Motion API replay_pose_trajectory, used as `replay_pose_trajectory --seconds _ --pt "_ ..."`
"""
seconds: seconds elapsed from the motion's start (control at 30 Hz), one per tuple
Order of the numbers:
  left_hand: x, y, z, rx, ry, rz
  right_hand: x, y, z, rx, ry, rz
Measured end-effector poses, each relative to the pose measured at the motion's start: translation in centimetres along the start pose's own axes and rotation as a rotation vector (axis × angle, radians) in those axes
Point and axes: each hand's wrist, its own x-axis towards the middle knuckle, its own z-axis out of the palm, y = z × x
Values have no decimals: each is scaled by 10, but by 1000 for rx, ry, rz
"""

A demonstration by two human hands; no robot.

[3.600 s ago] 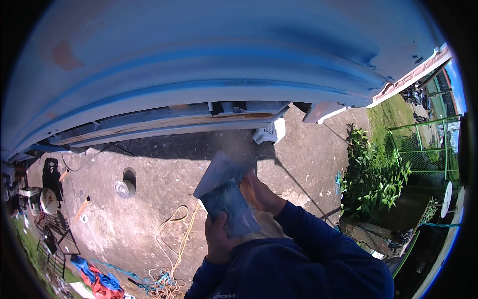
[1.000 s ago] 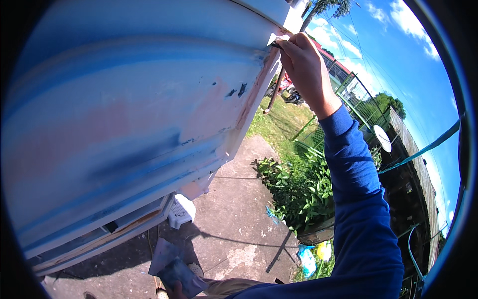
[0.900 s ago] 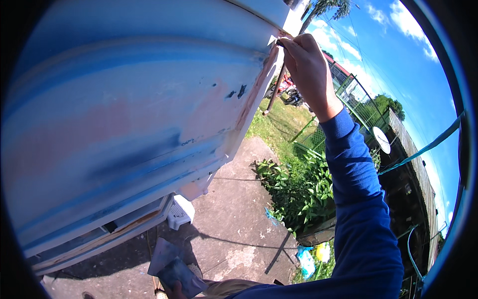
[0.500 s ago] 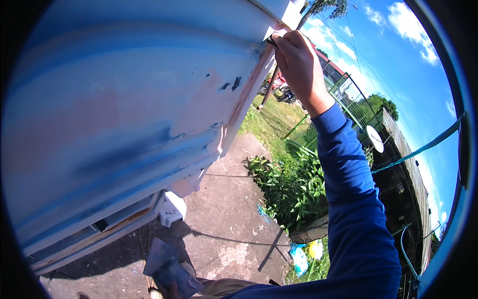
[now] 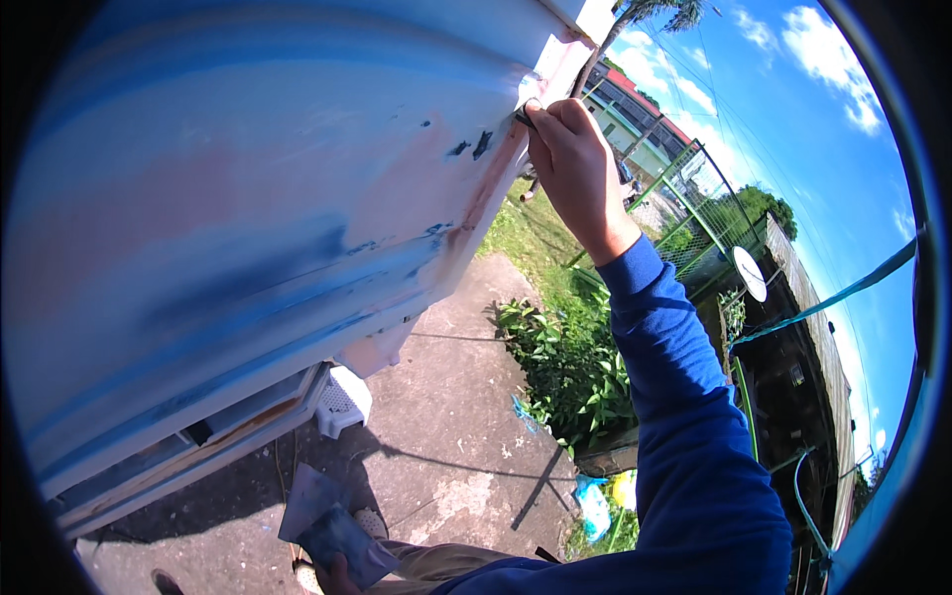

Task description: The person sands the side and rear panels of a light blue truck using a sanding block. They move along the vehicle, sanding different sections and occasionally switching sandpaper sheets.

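A large white and blue body panel (image 5: 248, 188) with pinkish filler patches and dark bare spots takes up the left side. At its right edge, my right hand (image 5: 577, 164) pinches a small scraper (image 5: 526, 111), a thin pale blade with a dark grip, against the panel's corner. The fingers hide part of the scraper. Low in the view, my left hand (image 5: 339, 575) holds a flat grey plate (image 5: 342, 540) with a smeared surface, in front of my legs. Only a few fingers of that hand show.
A white plastic stool (image 5: 342, 399) stands under the panel's lower edge on the concrete ground (image 5: 456, 397). Leafy bushes (image 5: 570, 372), a green wire fence (image 5: 694, 213) and a satellite dish (image 5: 750, 274) lie to the right. A blue strap (image 5: 833, 297) crosses the far right.
My right hand has moved down and slightly left along the panel's edge, scraper still pinched. My left hand and the plate have hardly moved.
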Motion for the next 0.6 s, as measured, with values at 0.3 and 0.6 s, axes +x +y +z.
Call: replay_pose_trajectory --seconds 0.3,0.6 --pt "-12 -18 -13 107 -88 206 -47 -23 31 107 -1 29" --pt "-3 13 -1 -638 215 -482 -97 -49 59 151 -64 74"
